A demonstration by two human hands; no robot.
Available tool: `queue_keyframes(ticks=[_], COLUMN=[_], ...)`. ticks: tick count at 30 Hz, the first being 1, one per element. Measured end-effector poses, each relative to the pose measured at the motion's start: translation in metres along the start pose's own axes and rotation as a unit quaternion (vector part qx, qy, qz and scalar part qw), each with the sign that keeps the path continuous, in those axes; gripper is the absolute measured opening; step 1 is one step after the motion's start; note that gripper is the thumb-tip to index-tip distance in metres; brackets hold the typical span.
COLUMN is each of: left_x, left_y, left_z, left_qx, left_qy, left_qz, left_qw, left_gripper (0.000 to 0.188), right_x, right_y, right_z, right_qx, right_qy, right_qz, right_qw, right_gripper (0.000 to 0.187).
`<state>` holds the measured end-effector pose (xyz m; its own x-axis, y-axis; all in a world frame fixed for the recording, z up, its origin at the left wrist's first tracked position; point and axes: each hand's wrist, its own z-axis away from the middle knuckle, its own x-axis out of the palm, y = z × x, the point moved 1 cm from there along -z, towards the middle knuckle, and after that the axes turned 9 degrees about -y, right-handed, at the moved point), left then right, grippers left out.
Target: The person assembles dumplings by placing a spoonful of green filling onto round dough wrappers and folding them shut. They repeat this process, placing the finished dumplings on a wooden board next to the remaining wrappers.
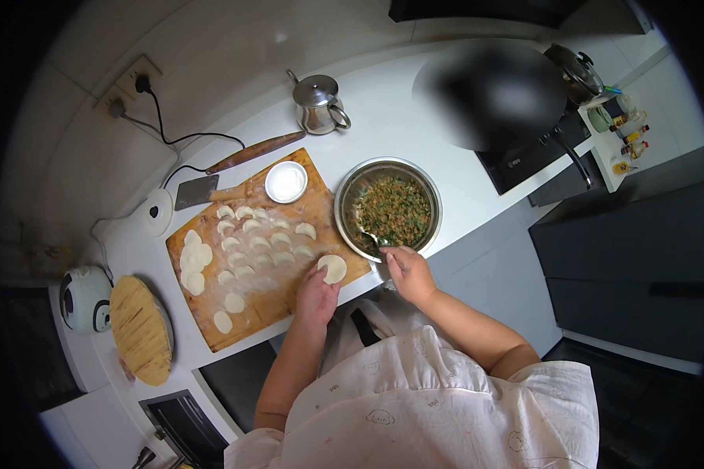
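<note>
A round dumpling wrapper [334, 269] lies across the fingers of my left hand [317, 298], over the near right edge of the wooden board [278, 301]. My right hand [409, 273] is closed on the handle of a spoon [372, 239], whose end dips into the green and brown filling [395, 211]. That filling sits in a steel bowl [432, 181] right of the board. Several folded dumplings [260, 244] stand in rows on the floured wood. Flat wrappers [195, 258] overlap at the board's left, and two more lie near its front corner.
At the board's back are a white bowl of flour [286, 181] and a cleaver [197, 192]. Behind lie a rolling pin [256, 152] and a steel pot [318, 104]. A round woven lid [139, 330] is at left; a dark pan [497, 94] covers the stove at right.
</note>
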<state>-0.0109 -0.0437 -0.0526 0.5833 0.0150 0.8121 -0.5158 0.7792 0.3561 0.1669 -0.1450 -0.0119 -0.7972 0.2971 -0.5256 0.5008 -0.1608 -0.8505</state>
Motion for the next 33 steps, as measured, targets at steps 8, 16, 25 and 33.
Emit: queue_keyframes(ticks=[8,16,25,33], left_x=[0.006,0.027,0.041,0.094], left_y=[0.018,0.042,0.031,-0.01], left_z=[0.008,0.021,-0.027,-0.07], left_qx=[-0.001,-0.029,-0.053,-0.071], left_qy=[0.0,-0.01,-0.03,-0.057], left_qz=[-0.034,-0.028,-0.11,-0.075], left_qw=[0.999,0.999,0.992,0.993], left_gripper=[0.027,0.028,0.03,0.028], right_x=[0.02,0.018,-0.012,-0.061], right_y=[0.028,0.039,0.035,-0.011], right_z=[-0.023,-0.041,-0.031,-0.009], right_qx=[0.207,0.253,0.199,0.139], right_qy=[0.075,0.098,0.116,0.138], right_qz=[-0.397,-0.513,-0.652,-0.528], right_qw=[0.891,0.814,0.723,0.826], right_gripper=[0.026,0.027,0.029,0.031])
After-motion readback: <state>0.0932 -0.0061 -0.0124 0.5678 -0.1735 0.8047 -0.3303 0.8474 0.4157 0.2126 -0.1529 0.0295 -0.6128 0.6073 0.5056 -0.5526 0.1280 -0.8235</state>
